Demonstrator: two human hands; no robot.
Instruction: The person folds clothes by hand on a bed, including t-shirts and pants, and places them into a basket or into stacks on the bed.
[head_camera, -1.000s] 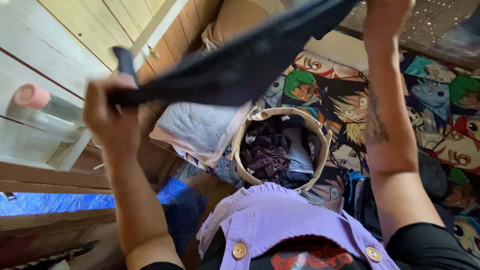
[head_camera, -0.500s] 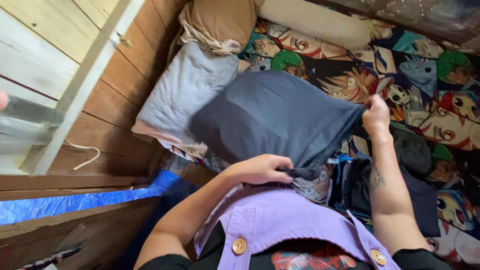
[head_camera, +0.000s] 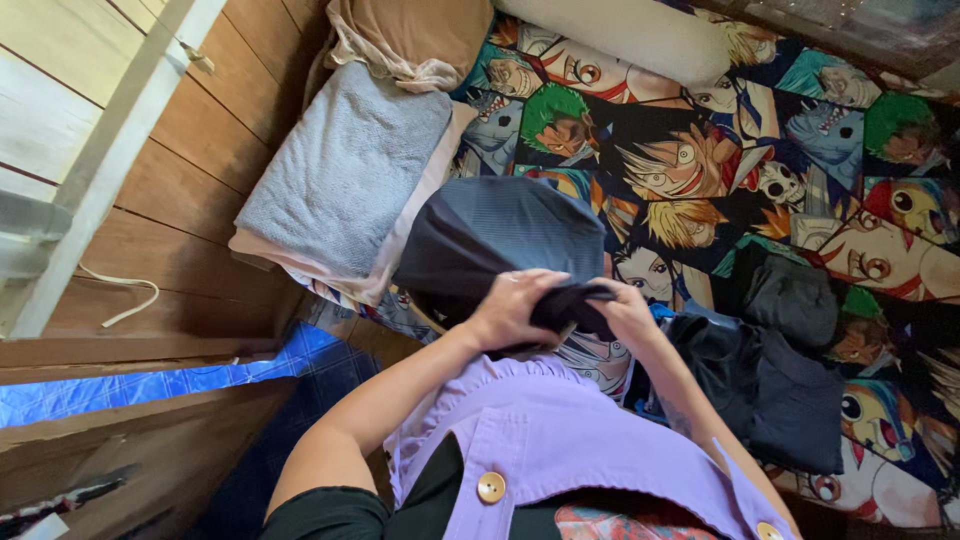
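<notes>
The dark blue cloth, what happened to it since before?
The dark blue fabric garment came down from overhead. The right hand moved in beside the left hand, folding it in half; both still grip it. The grey folded towel and cartoon-print bedsheet stayed put.

Both bare forearms come up from the bottom of the frame and bend in toward each other in front of the chest. Left hand (head_camera: 512, 308) is knuckles up, fingers curled down and pinched tight. Right hand (head_camera: 628, 312) sits just beside it, nearly touching, fingers curled too. There's a dark tattoo on the right forearm, mostly hidden.
</notes>
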